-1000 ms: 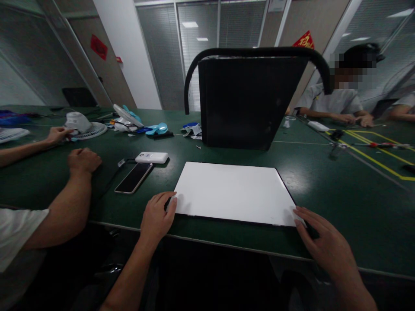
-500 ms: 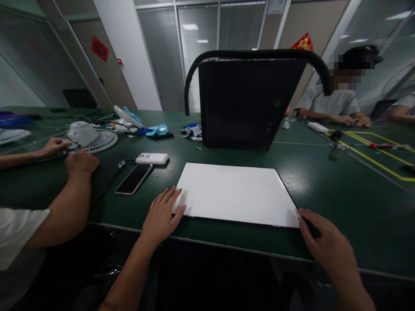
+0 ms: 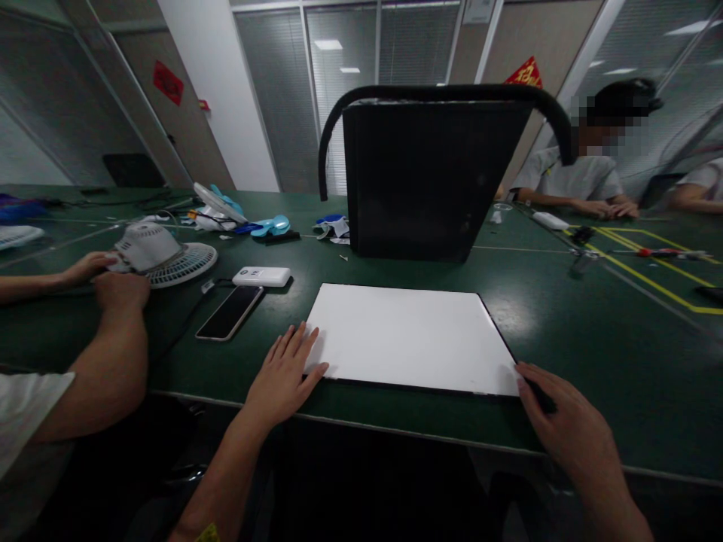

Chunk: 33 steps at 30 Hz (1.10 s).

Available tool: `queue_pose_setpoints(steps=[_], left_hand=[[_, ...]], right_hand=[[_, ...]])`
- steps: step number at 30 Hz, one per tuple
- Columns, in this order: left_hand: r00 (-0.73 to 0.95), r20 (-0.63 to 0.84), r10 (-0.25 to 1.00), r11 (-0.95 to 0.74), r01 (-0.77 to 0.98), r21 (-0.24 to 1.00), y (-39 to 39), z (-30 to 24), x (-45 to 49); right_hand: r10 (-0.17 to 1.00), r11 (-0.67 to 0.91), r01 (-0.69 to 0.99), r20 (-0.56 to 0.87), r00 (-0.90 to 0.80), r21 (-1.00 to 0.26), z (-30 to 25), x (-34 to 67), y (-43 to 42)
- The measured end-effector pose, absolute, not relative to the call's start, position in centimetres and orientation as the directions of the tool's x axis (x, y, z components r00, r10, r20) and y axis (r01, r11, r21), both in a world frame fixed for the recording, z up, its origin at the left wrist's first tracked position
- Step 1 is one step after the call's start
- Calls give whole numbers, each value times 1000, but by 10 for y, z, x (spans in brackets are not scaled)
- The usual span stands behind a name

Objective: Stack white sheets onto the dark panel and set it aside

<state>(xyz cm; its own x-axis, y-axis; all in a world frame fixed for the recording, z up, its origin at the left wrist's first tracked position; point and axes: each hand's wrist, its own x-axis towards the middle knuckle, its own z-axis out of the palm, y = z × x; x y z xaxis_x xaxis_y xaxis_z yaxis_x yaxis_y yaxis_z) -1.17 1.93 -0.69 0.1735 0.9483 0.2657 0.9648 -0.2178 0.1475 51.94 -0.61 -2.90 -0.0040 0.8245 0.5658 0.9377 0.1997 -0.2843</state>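
The panel [image 3: 407, 339] lies flat, just inside the tabletop's [image 3: 626, 361] near edge. The left hand [image 3: 281, 380], digits apart, touches its near-left corner. The right hand [image 3: 570, 418] touches the near-right corner; clamping cannot be determined.

The left hand [image 3: 281, 379] has spread over the near-left corner of the white panel [image 3: 407, 339], while the white fan [image 3: 151, 247] has come closer to the near edge of the table [image 3: 599, 361].
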Motion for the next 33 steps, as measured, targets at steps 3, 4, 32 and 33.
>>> queue_pose_setpoints(steps=[3, 4, 32, 33], left_hand=[[194, 257, 947, -234, 963, 137, 21, -9, -14], [198, 257, 946, -238, 962, 135, 22, -10, -14], [45, 282, 958, -123, 957, 264, 20, 0, -7], [52, 284, 957, -131, 955, 265, 19, 1, -6]], right_hand=[[824, 202, 937, 566, -6, -285, -30, 520, -5], [824, 203, 936, 567, -5, -286, -30, 521, -6], [825, 151, 957, 564, 17, -249, -27, 515, -6], [829, 145, 959, 560, 15, -242, -26, 515, -6]])
